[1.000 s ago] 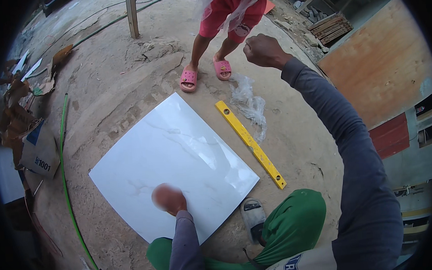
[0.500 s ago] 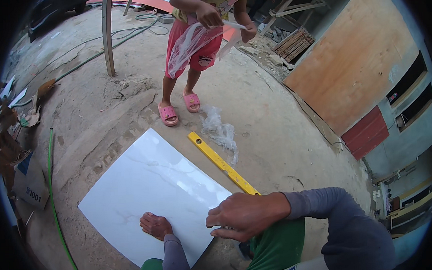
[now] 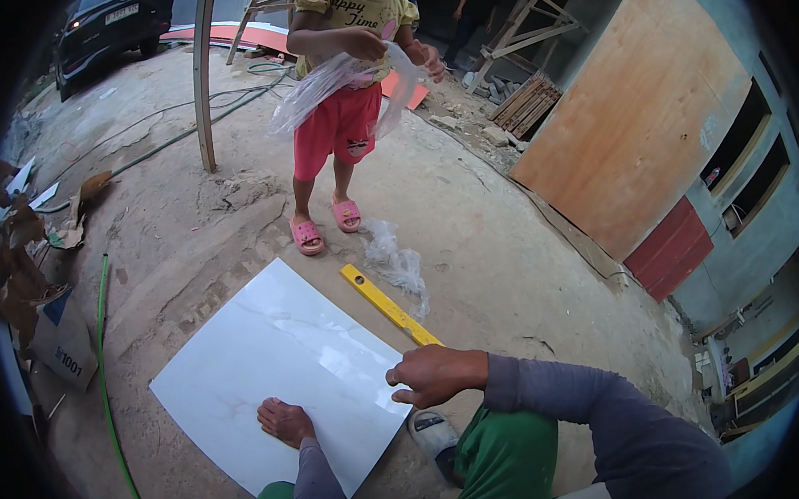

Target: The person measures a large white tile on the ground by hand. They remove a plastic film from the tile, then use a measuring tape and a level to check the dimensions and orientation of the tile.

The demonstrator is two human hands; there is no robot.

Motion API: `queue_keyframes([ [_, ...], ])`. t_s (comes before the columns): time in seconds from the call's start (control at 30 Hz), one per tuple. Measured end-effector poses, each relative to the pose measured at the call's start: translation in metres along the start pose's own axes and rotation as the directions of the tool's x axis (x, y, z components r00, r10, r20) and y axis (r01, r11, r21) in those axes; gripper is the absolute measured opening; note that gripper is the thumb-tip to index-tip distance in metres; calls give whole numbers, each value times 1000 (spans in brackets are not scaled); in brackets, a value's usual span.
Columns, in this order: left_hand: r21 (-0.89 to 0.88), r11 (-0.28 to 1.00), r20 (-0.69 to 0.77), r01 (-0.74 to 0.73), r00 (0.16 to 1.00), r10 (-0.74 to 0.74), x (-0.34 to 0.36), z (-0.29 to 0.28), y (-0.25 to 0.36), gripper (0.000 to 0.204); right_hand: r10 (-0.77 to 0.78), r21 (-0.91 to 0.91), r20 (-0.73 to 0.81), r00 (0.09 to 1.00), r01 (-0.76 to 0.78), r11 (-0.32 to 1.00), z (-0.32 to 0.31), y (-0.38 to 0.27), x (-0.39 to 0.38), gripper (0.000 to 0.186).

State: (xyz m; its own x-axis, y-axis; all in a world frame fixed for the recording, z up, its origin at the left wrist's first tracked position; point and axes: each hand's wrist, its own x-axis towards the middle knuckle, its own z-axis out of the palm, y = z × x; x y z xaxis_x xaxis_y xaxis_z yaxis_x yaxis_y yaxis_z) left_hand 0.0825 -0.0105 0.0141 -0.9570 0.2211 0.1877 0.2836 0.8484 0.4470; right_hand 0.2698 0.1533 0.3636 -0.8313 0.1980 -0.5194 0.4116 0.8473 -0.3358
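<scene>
A large glossy white tile [image 3: 271,362] with faint grey veining lies on the rough ground before me. Resting on its near part, my left hand [image 3: 285,421] has its fingers curled in against the surface. My right hand [image 3: 436,375] is closed at the tile's right edge, index finger and thumb toward the tile; whatever it grips is hidden. A yellow spirit level [image 3: 389,305] lies just beyond the tile's right side, its near end behind my right hand. Crumpled clear plastic [image 3: 393,259] lies beside the level.
Beyond the tile a person in pink sandals [image 3: 346,214] stands holding clear plastic sheeting [image 3: 321,88]. A green hose [image 3: 107,369] and a torn carton [image 3: 65,340] lie at left. A post [image 3: 203,80] rises farther back; a plywood panel [image 3: 634,114] leans at right.
My right hand has shifted slightly along the tile's right edge, while the left stays on the tile. The view has tilted up a little. The standing person has lifted and spread the plastic.
</scene>
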Motion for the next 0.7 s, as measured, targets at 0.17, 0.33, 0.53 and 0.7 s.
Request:
queue_keyframes([
  [0.17,4,1000,-3,3,1000,-3,-1,0,1,12,12,-6,-8,1000,-12,1000,-4,2,2,35],
  [0.33,-20,1000,-13,4,1000,-5,0,2,1,12,26,-65,47,999,-23,998,-3,4,12,37],
  [0.53,0,1000,4,16,1000,-16,-1,0,-1,12,49,-91,81,996,-41,995,-1,1,17,38],
  [0.7,-11,1000,12,14,1000,-14,0,-1,-1,12,34,-88,99,995,-25,996,-1,-2,17,38],
])
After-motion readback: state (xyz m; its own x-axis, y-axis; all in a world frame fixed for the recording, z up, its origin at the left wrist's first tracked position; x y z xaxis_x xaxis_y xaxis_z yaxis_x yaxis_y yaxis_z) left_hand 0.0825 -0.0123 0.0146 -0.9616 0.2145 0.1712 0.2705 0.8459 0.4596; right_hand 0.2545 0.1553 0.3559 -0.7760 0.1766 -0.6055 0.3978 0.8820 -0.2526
